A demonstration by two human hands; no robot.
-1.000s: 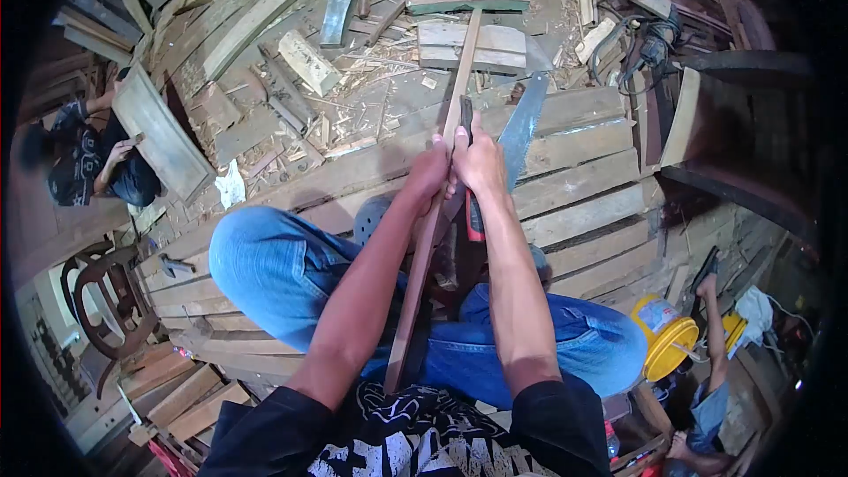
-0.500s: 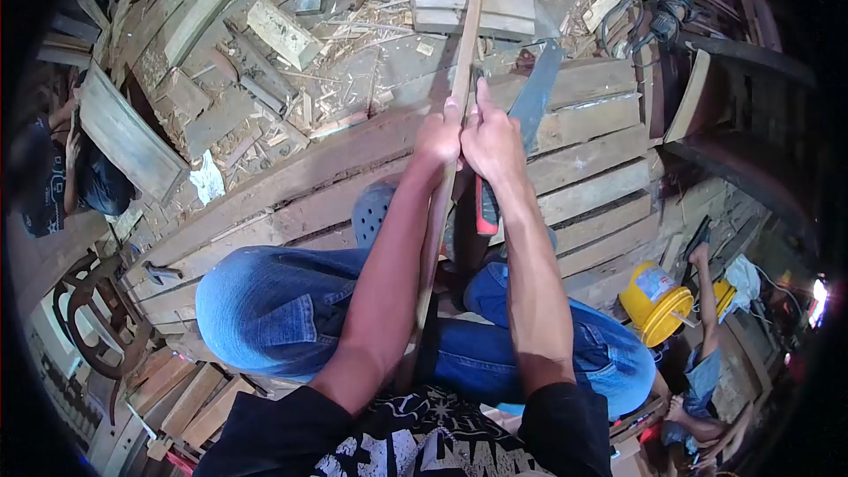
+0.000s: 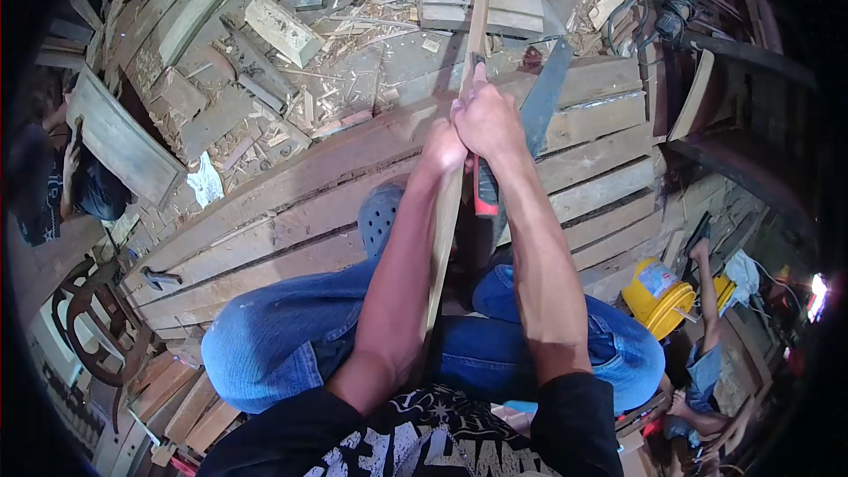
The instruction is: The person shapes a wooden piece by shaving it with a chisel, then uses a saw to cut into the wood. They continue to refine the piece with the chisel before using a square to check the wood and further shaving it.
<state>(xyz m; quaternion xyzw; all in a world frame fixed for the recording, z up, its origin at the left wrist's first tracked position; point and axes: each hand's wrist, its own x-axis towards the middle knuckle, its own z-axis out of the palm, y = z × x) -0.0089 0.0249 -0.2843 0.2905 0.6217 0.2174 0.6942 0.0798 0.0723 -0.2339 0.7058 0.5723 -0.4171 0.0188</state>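
Note:
A long, narrow wooden strip (image 3: 478,13) runs from the floor ahead down between my forearms to my lap. My left hand (image 3: 444,148) is closed around it. Pressed up beside it, my right hand (image 3: 491,122) is closed on a tool with a black-and-red handle (image 3: 485,187), held along the strip. The dark tip of that tool shows just past my thumb; its kind I cannot tell. To the right of my right hand a grey, blade-like flat piece (image 3: 546,88) lies slanted over the planks.
Wooden planks (image 3: 291,221) form the platform under me. Ahead lie curved wood blocks (image 3: 283,31), shavings and cables (image 3: 667,13). A clamp-like tool (image 3: 161,279) is at left, a yellow bucket (image 3: 655,300) at right. Other people sit at far left (image 3: 84,181) and lower right (image 3: 704,371).
My right hand has shifted slightly up and left over the strip, closer against my left hand. My left hand has dropped a little toward me along the strip.

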